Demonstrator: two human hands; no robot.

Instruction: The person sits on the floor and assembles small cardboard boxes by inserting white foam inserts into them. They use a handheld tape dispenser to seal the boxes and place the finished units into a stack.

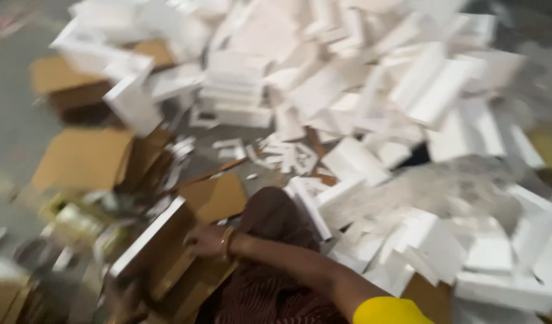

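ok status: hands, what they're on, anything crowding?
Right hand resting on flat brown cardboard pieces, grip unclear through blur. Left hand low beside white-edged flat panel, contact unclear. Heap of white foam blocks crowds right side.

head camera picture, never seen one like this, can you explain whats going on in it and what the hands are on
There is no machine here. A person wears a camera on the head, so the one picture looks down along their own arms. It is blurred because the head is moving.

The right hand, with a bangle on the wrist and a yellow sleeve above, rests on a flat white-edged board lying on brown cardboard. The left hand shows only dimly at the bottom edge; whether it holds anything cannot be told.

Ahead lies a big heap of white foam pieces, with more cardboard boxes on the grey floor at the left.
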